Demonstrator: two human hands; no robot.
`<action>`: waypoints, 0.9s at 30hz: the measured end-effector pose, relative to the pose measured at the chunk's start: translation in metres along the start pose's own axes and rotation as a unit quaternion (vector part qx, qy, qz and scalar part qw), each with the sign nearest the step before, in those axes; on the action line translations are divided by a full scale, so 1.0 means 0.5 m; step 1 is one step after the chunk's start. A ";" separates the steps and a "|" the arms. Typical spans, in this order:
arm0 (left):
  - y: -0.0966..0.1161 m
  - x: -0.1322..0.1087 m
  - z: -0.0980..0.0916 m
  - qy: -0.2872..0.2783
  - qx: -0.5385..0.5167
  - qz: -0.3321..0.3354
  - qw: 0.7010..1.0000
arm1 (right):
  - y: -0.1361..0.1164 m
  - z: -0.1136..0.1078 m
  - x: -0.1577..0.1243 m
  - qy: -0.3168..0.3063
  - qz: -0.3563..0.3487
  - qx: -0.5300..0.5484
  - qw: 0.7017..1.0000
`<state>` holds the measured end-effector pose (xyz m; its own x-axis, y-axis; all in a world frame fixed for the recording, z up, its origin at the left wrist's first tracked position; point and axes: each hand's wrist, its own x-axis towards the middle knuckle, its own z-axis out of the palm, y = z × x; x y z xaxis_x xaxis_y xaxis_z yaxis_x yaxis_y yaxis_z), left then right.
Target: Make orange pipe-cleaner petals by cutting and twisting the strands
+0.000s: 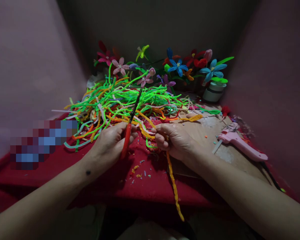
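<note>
My left hand (pixel 112 141) is closed around red-handled scissors (pixel 129 128), whose dark blades point up and away over a heap of pipe cleaners (pixel 120 103). My right hand (pixel 173 138) is closed on an orange pipe cleaner (pixel 174 188) that hangs down from my fist past the table's front edge. The two hands almost touch above the red cloth (pixel 142 181). Small cut scraps lie on the cloth below them.
A pink glue gun (pixel 236 141) lies on a brown board at the right. Finished pipe-cleaner flowers (pixel 177 66) stand at the back beside a white jar (pixel 213 91). Pink walls close in on both sides. A blurred patch sits at the left.
</note>
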<state>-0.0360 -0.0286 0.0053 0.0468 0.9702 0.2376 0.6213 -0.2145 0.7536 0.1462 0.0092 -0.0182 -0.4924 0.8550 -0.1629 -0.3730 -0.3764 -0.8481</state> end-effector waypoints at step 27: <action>0.061 0.039 0.043 0.069 -0.222 -0.098 0.967 | 0.017 0.008 -0.012 -0.030 -0.055 -0.096 0.993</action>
<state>0.0005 -0.0138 0.0198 -0.1622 0.9796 0.1190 0.2079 -0.0840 0.9745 0.1429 -0.0007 -0.0226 -0.5052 0.8621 -0.0394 -0.2723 -0.2025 -0.9407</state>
